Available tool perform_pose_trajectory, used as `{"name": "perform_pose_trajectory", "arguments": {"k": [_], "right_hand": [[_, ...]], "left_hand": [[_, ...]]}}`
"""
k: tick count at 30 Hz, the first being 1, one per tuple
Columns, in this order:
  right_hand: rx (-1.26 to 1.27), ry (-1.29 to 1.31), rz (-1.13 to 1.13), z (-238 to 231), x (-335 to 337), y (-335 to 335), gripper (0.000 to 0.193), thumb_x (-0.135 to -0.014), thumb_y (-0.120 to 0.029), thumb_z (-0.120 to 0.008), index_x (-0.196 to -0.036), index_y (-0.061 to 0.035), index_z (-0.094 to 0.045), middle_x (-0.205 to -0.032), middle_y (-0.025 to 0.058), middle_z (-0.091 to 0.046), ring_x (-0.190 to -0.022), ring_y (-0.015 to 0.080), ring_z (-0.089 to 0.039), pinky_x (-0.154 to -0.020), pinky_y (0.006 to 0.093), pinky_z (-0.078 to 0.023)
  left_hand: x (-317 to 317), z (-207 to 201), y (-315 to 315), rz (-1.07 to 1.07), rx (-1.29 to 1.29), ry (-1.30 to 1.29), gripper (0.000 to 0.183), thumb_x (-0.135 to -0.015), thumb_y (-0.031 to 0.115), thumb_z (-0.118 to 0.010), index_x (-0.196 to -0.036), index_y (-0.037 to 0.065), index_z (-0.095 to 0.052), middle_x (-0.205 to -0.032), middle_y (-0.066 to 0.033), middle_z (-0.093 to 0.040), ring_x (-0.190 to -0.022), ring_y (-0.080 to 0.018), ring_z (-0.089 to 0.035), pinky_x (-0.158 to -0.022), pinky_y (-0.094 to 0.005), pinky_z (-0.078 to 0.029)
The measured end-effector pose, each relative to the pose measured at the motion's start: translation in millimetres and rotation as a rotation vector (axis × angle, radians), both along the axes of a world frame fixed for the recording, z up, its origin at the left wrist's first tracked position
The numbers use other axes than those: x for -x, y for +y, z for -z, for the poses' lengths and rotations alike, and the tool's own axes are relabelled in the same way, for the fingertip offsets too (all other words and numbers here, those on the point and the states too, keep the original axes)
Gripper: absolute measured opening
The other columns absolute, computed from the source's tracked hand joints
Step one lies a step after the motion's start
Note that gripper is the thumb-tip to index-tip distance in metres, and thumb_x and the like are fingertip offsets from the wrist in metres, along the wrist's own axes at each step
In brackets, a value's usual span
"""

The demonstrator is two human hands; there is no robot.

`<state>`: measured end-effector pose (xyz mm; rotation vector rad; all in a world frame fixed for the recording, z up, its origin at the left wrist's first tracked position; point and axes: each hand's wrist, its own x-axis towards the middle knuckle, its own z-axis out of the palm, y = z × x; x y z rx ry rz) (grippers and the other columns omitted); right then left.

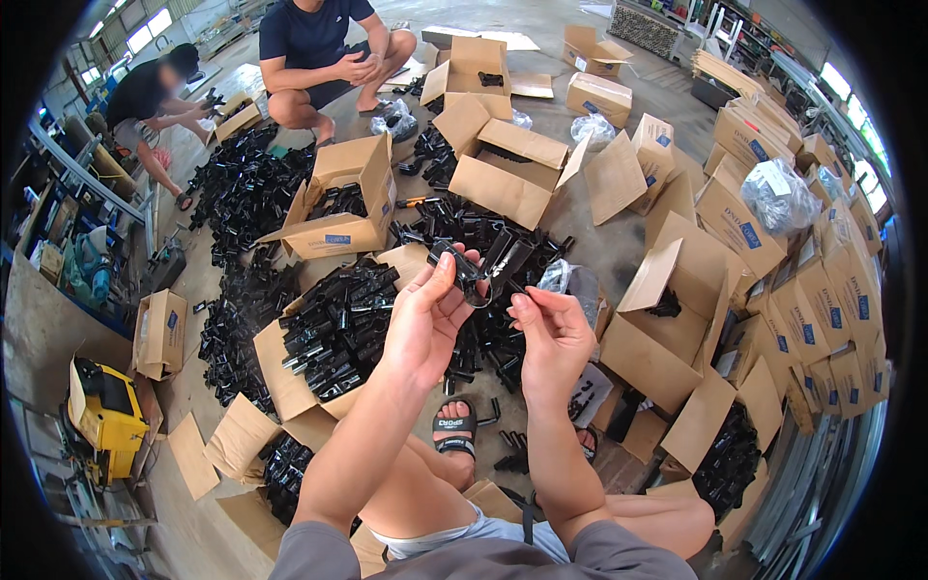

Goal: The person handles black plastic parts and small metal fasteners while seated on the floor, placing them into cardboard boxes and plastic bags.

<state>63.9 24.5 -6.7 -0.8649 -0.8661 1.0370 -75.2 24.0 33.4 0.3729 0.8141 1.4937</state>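
In front of me my left hand [427,314] is closed around a glossy black bracket-like part [468,275], with a curved, ring-shaped edge at its lower side. My right hand [553,333] is just to the right of it, thumb and forefinger pinched on a small thin dark piece [519,289] beside the part. What kind of piece this is cannot be made out. Below and behind both hands lies a heap of similar black parts [493,343]. An open carton [282,372] packed with black parts in rows is left of my left forearm.
Open cartons [512,188] stand around the heap, with a larger one [667,333] at right. Stacked closed cartons [812,300] line the right side. Another person [319,48] squats ahead; a second person [155,101] bends at far left. A yellow machine [104,425] is at left.
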Motion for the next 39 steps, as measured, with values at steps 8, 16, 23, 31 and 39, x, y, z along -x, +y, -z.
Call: {"name": "perform_pose_trajectory", "arguments": {"k": [8,16,23,31,39], "right_hand": [[0.042,-0.024,-0.061,2,-4,6,0.013,-0.088,0.001,-0.075,-0.100,0.0011,-0.069,-0.090,0.0073,-0.072,-0.077,0.0120,-0.069,-0.070,0.0226,-0.055],[0.042,0.523,-0.396,21,-8,17,0.015,-0.090,-0.001,-0.074,-0.102,-0.0074,-0.069,-0.097,0.0060,-0.073,-0.085,0.0148,-0.069,-0.075,0.0280,-0.056],[0.024,0.697,-0.553,25,-12,13,0.019,-0.090,-0.010,-0.075,-0.108,-0.0100,-0.069,-0.112,0.0041,-0.071,-0.102,0.0159,-0.067,-0.089,0.0306,-0.055],[-0.015,0.683,-0.538,29,-6,9,0.033,-0.092,-0.018,-0.075,-0.122,-0.0113,-0.064,-0.126,0.0032,-0.066,-0.114,0.0170,-0.063,-0.099,0.0352,-0.050],[0.254,0.532,-0.283,21,-8,-2,0.019,-0.101,-0.016,-0.064,-0.113,-0.0021,-0.065,-0.106,0.0045,-0.069,-0.096,0.0112,-0.065,-0.083,0.0277,-0.053]], "left_hand": [[2,-2,0,-0.039,-0.116,0.197,0.031,-0.096,0.015,-0.070,-0.124,0.004,-0.064,-0.118,-0.0087,-0.071,-0.108,-0.0154,-0.069,-0.091,-0.0286,-0.056],[-4,-5,-3,-0.004,-0.323,0.362,0.046,-0.090,0.003,-0.074,-0.133,-0.002,-0.058,-0.121,-0.0133,-0.070,-0.109,-0.0156,-0.066,-0.097,-0.0305,-0.054],[-6,-8,-6,0.067,-0.440,0.421,0.047,-0.090,-0.001,-0.073,-0.134,-0.003,-0.057,-0.122,-0.0133,-0.069,-0.109,-0.0153,-0.066,-0.095,-0.0308,-0.055],[-10,-8,-7,0.077,-0.474,0.474,0.046,-0.090,-0.001,-0.072,-0.134,-0.002,-0.058,-0.121,-0.0111,-0.070,-0.102,-0.0123,-0.067,-0.086,-0.0266,-0.056],[-14,-8,-6,0.042,-0.579,1.177,0.045,-0.078,0.004,-0.081,-0.122,0.007,-0.069,-0.118,-0.0124,-0.073,-0.110,-0.0236,-0.071,-0.095,-0.0335,-0.054]]}}
